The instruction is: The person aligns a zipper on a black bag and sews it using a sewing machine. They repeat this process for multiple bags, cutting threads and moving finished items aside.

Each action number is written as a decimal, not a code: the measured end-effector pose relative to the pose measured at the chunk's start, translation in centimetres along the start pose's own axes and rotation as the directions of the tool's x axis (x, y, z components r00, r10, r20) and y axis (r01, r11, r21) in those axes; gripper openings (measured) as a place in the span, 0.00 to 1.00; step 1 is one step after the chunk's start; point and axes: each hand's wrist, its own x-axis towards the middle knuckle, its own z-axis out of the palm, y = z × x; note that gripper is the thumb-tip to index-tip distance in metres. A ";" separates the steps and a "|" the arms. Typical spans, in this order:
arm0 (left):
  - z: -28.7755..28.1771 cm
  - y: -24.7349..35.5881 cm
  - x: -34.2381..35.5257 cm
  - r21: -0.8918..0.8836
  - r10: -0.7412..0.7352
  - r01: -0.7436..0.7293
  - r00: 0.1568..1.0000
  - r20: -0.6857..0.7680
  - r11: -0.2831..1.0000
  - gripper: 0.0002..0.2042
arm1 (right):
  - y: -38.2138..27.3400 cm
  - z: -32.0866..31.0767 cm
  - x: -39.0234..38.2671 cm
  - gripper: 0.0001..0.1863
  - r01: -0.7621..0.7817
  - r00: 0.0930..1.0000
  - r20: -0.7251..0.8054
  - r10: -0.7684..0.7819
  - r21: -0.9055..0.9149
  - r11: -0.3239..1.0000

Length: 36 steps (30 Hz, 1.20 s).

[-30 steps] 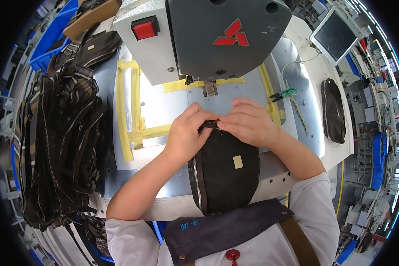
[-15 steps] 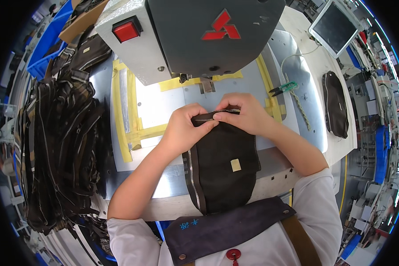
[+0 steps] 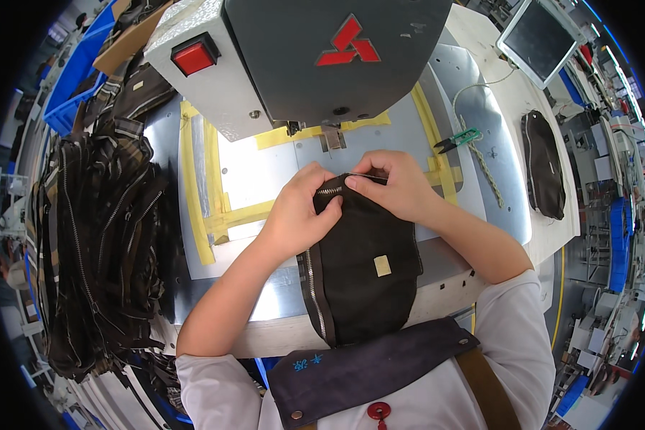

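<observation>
Right hand (image 3: pixel 400 186): fingers more curled. Left hand (image 3: pixel 298 212): thumb drawn back from right thumb.

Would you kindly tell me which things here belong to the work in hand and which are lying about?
Likely the job's: dark pouch, held by left hand and right hand; grey machine; pouch pile.
Seemingly lying about: green snips; blue bin.

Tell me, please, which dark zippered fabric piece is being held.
The centre piece, pinched at its far edge; the left pile and lone right piece lie untouched.
</observation>
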 end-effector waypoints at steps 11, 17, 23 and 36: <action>0.4 -0.6 0.1 -0.018 0.016 -0.017 0.999 -0.030 1.000 0.05 | 0.8 0.0 0.2 0.09 0.044 0.999 -0.007 -0.043 0.077 0.996; 0.6 -0.9 1.4 0.286 0.094 -0.014 0.959 -0.269 0.958 0.05 | 1.6 -0.8 2.4 0.09 0.017 0.999 -0.039 -0.025 -0.184 0.983; 0.3 -1.1 3.3 0.342 -0.081 0.193 0.945 -0.316 0.920 0.06 | 1.5 -1.0 5.1 0.13 0.013 1.000 -0.012 -0.021 -0.486 0.874; 0.4 -4.7 6.4 0.543 -0.050 0.250 0.933 -0.356 0.802 0.11 | 1.3 -2.4 8.5 0.09 -0.013 0.999 0.026 0.031 -0.507 0.862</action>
